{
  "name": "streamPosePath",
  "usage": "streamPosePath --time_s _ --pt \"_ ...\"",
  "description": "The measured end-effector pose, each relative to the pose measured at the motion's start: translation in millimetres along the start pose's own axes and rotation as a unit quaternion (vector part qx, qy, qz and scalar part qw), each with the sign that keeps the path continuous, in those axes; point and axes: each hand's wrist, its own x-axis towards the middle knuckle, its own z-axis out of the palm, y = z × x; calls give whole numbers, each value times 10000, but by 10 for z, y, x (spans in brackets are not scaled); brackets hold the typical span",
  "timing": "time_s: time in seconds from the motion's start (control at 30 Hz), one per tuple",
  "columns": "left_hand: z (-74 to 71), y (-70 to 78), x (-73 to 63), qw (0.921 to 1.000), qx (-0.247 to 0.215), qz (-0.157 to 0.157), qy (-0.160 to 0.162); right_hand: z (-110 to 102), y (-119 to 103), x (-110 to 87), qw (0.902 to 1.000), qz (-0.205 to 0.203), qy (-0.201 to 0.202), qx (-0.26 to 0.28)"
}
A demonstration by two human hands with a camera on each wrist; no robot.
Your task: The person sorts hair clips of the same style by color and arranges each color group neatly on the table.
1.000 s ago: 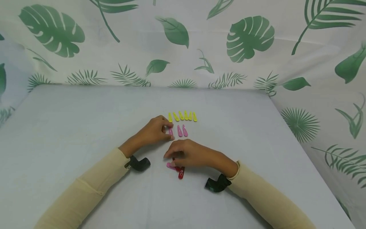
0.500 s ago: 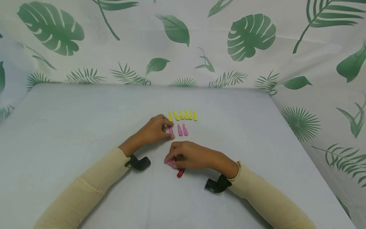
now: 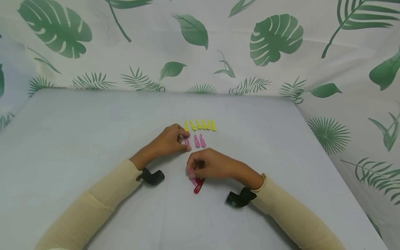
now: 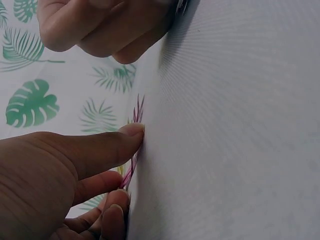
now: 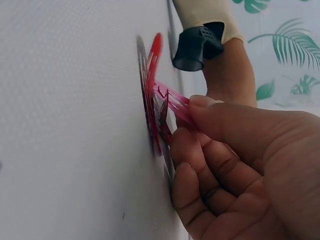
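My left hand [image 3: 168, 140] pinches a pink snap hair clip [image 3: 187, 141] lying on the table, thumb at the near end and finger at the far end. Just right of it lie two more pink hair clips [image 3: 200, 141]. Closer to me, the right hand [image 3: 215, 165] pinches another pink hair clip [image 5: 181, 107] between thumb and fingers, one end tilted up. Its other end is by the red hair clips [image 5: 152, 75], which lie partly under that hand; how many there are is hidden. In the left wrist view, the left thumb [image 4: 122, 142] meets the clip edge.
Beyond the pink clips stands a row of several yellow hair clips [image 3: 203, 125]. A white cloth covers the table [image 3: 93, 139], with a leaf-printed curtain [image 3: 218, 41] behind. Black wrist cameras [image 3: 153, 177] are strapped to both sleeves.
The right hand has taken a pink hair clip from the red ones, turned it and lifted its end, moving slightly away from me. The left hand has stayed on its clip.
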Motion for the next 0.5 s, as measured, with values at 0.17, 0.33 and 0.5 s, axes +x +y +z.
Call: streamPosePath --time_s 0.17,0.33,0.5 --pt "1 3 4 10000 8 0 -1 -36 19 -26 9998 -57 20 169" --pt "0 11 5 10000 37 -84 -27 -63 25 -35 9985 -335 -19 -426" --pt "1 10 0 9999 60 -112 -13 -64 -12 -32 9906 -457 -45 -1285"
